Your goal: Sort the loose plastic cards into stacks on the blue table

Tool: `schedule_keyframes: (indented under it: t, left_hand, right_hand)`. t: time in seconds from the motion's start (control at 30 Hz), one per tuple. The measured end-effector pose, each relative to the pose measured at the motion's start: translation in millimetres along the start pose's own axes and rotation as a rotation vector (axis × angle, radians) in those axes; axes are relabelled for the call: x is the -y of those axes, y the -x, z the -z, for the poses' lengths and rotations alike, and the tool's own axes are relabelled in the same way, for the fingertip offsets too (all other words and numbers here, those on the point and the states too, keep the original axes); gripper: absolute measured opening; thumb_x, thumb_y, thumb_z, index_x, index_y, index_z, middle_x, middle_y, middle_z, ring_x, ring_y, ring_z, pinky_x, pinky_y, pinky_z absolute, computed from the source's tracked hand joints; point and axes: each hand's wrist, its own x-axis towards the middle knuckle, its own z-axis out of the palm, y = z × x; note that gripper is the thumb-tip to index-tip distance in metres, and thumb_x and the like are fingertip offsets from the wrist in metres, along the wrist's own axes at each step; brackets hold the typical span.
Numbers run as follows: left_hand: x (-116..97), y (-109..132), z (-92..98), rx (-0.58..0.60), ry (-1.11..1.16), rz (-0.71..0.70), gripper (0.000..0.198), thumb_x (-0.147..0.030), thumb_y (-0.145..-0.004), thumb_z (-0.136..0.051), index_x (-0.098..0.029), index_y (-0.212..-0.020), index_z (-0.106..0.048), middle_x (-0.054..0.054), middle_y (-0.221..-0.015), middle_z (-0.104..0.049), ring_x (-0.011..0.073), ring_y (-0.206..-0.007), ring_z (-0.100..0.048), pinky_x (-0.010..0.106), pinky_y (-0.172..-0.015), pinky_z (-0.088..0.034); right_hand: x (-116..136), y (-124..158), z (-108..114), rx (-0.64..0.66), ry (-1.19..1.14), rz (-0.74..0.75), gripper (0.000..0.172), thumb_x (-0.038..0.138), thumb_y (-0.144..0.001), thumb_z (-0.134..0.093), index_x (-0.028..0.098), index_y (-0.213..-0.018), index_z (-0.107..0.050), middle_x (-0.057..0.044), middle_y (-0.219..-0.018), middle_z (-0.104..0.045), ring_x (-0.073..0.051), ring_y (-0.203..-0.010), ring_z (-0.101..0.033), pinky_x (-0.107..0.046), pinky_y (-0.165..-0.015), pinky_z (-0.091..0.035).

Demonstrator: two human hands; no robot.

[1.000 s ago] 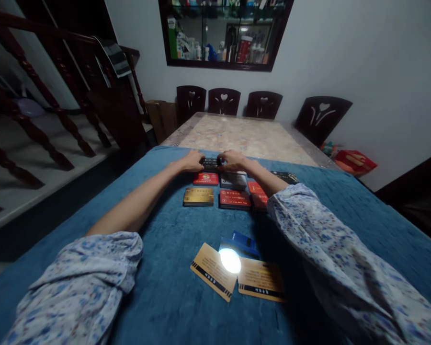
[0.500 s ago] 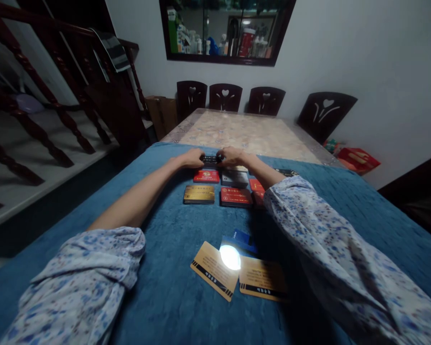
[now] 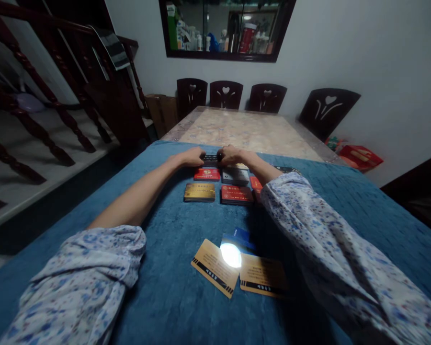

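At the far end of the blue cloth, my left hand point(image 3: 193, 156) and my right hand point(image 3: 230, 155) hold a stack of black cards point(image 3: 210, 159) from its two sides, fingers curled at its edges. Right in front of it lies a red card stack point(image 3: 207, 174), with a silver-grey stack point(image 3: 235, 177) beside that. Nearer to me are a gold stack point(image 3: 199, 192) and a dark red stack point(image 3: 236, 194). My right forearm partly hides another red stack point(image 3: 255, 183). Loose orange cards point(image 3: 215, 275) and a blue card point(image 3: 242, 235) lie closer, under a bright glare spot.
The blue cloth point(image 3: 165, 268) covers the near part of a long table point(image 3: 237, 127). Beyond my right forearm is a dark card stack point(image 3: 287, 170). Dark chairs point(image 3: 226, 96) line the far end, and a wooden railing point(image 3: 57, 105) runs along the left.
The view has shifted slightly. Both hands stay at the stack of black cards, with almost no movement; my right sleeve has moved a little to the left.
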Motion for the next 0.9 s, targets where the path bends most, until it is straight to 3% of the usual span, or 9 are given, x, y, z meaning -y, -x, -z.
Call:
schedule_keyframes:
  t: [0.23,0.47,0.6,0.9]
  left_hand:
    - [1,0,-0.2,-0.003,-0.019,-0.014,0.048,-0.018,-0.072,-0.058,-0.014,-0.118,-0.072,0.010,-0.108,-0.075,0.0274,-0.106,-0.066,0.034,-0.094,-0.051]
    - [3,4,1.7,-0.024,-0.008,-0.027,0.055,-0.023,-0.073,-0.059,-0.016,-0.127,-0.068,0.010,-0.122,-0.072,0.0285,-0.114,-0.064,0.035,-0.099,-0.049]
    - [8,10,1.1,-0.077,-0.019,-0.026,0.059,-0.028,-0.076,-0.059,-0.016,-0.135,-0.063,0.010,-0.131,-0.067,0.0280,-0.124,-0.057,0.034,-0.107,-0.045]
    - [8,15,0.3,-0.077,-0.068,-0.013,0.057,-0.028,-0.083,-0.054,-0.016,-0.138,-0.061,0.009,-0.135,-0.064,0.0283,-0.126,-0.056,0.035,-0.110,-0.043]
  right_hand:
    - [-7,-3,-2,-0.002,-0.026,0.005,0.051,0.041,-0.083,-0.072,0.018,-0.128,-0.071,-0.012,-0.114,-0.077,-0.029,-0.113,-0.066,-0.033,-0.092,-0.050]
    - [-13,2,-2,-0.050,-0.048,0.035,0.072,0.048,-0.082,-0.073,0.021,-0.146,-0.056,-0.012,-0.127,-0.071,-0.032,-0.125,-0.056,-0.035,-0.097,-0.047]
    - [-9,11,0,-0.109,-0.041,0.034,0.065,0.047,-0.085,-0.070,0.020,-0.143,-0.059,-0.015,-0.131,-0.067,-0.035,-0.127,-0.053,-0.037,-0.097,-0.046]
    - [-4,22,1,-0.140,0.003,0.032,0.050,0.042,-0.091,-0.063,0.022,-0.137,-0.065,-0.012,-0.130,-0.067,-0.031,-0.127,-0.054,-0.034,-0.096,-0.044]
